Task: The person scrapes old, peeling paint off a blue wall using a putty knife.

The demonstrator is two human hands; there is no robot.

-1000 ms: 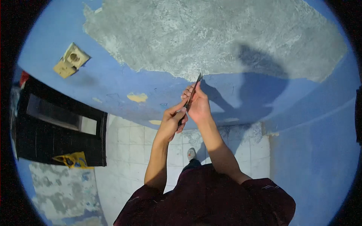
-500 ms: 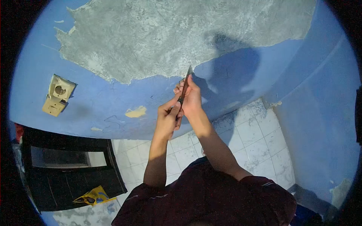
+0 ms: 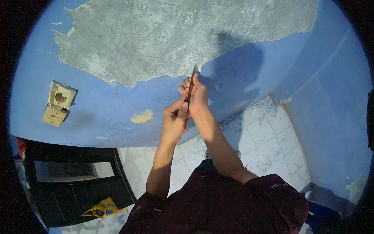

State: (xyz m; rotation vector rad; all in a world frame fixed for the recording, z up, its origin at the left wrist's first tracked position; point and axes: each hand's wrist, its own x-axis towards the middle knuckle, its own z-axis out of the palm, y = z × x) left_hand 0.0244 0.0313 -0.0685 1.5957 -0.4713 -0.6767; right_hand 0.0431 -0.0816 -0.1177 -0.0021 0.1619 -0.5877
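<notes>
A slim knife (image 3: 190, 90), with a rust-brown length, a dark handle end and a pale pointed tip, slants upward in front of the wall. My left hand (image 3: 174, 123) is closed around its lower, handle end, thumb laid along it. Higher up, my right hand (image 3: 199, 97) grips the brown part, its thumb near the tip and its fingers curled behind. The tip overlaps the lower edge of the bare grey plaster patch (image 3: 163, 43), where blue paint (image 3: 218, 84) begins.
A loose yellowed socket and switch plate (image 3: 59, 98) hangs at left. Below it stands a dark cabinet-like piece (image 3: 64, 197) with a yellow bag (image 3: 104, 208) on it. White floor tiles (image 3: 269, 144) lie below; a blue side wall (image 3: 331, 113) is at right.
The view has shifted slightly, so the socket and dark piece sit a little lower. Both hands keep their hold on the knife, its tip still at the plaster edge.
</notes>
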